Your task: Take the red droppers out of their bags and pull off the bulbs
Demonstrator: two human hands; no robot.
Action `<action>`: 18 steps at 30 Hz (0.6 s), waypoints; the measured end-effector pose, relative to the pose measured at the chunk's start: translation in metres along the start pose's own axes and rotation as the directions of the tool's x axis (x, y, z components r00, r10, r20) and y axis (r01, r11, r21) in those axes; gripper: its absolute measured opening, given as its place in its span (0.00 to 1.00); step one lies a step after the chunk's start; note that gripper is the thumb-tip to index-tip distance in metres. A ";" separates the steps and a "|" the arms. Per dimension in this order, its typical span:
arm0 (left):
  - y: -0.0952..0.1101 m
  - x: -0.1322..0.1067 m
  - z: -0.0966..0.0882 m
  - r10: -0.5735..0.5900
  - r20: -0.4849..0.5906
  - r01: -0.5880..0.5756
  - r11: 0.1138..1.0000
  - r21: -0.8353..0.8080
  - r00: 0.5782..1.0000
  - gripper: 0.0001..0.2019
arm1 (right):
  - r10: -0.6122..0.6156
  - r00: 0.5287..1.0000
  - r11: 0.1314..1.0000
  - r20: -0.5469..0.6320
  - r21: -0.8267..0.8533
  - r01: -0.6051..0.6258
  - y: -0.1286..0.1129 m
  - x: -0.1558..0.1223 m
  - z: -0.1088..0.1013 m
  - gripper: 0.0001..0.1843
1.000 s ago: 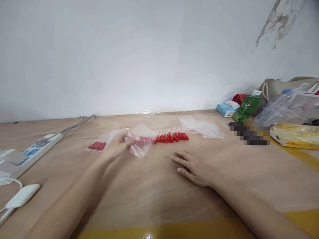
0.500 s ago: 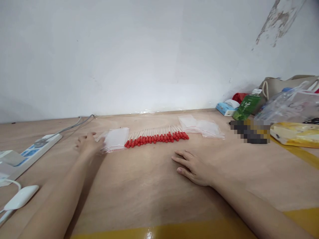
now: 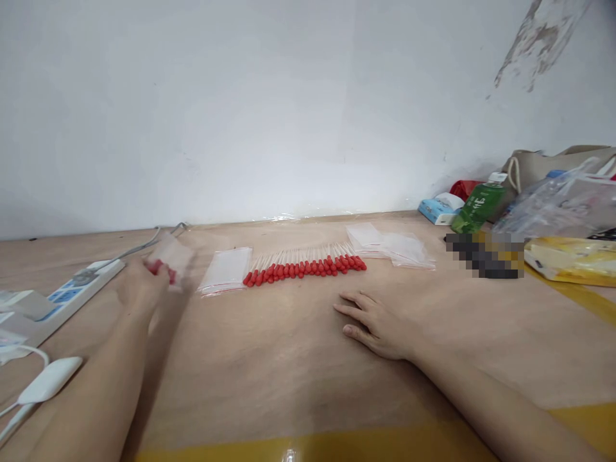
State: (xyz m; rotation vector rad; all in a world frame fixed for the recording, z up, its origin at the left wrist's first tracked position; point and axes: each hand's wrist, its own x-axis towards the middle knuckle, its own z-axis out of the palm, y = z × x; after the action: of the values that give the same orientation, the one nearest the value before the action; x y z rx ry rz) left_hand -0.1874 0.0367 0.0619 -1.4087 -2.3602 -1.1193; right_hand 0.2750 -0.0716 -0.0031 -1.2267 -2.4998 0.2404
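At the left, my left hand (image 3: 142, 282) is closed on a small clear zip bag (image 3: 176, 256), blurred by motion. Red shapes show by its fingertips; whether they are in the bag or in front of it I cannot tell. To its right a stack of flat zip bags (image 3: 225, 269) with red seal lines lies on the table. Beside the stack, thin pale sticks with red tips (image 3: 308, 266) lie in a row, tips toward me. More zip bags (image 3: 397, 247) lie at the row's right end. My right hand (image 3: 378, 324) rests on the table, fingers spread, holding nothing.
A white power strip (image 3: 81, 289) with plugs and a grey cable runs along the left. At the right back are a blue tissue pack (image 3: 437, 210), a green bottle (image 3: 479, 204), a clear plastic bag (image 3: 548, 202) and a yellow packet (image 3: 572, 260). A pale wall (image 3: 289, 109) stands behind.
My left hand has moved left from the edge of the left bag stack, and a zip bag with red shapes now shows in its grasp. My right hand has stayed in place.
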 end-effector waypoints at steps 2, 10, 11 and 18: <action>0.021 -0.007 -0.009 0.090 -0.221 -0.083 0.996 0.038 0.971 0.14 | -0.002 1.000 1.000 0.001 0.003 0.002 -0.001 0.000 0.000 0.25; 0.125 -0.100 -0.006 0.475 0.553 0.166 0.637 -0.753 0.684 0.26 | 0.222 0.920 0.952 -0.324 0.275 -0.133 0.005 0.001 0.003 0.25; 0.132 -0.118 -0.003 0.491 0.632 0.266 0.623 -0.736 0.599 0.28 | 0.273 0.885 0.928 -0.377 0.347 -0.139 0.006 0.001 0.002 0.24; 0.147 -0.205 0.023 0.462 0.808 0.626 0.521 -0.580 0.365 0.26 | 0.463 0.883 0.474 -0.082 0.864 -0.169 -0.003 0.004 0.004 0.30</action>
State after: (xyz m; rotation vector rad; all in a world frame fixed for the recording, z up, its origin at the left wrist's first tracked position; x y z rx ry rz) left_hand 0.0480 -0.0484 0.0200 -3.0575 -2.4978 -2.2136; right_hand 0.2690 -0.0705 -0.0053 -1.1274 -1.4599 1.1212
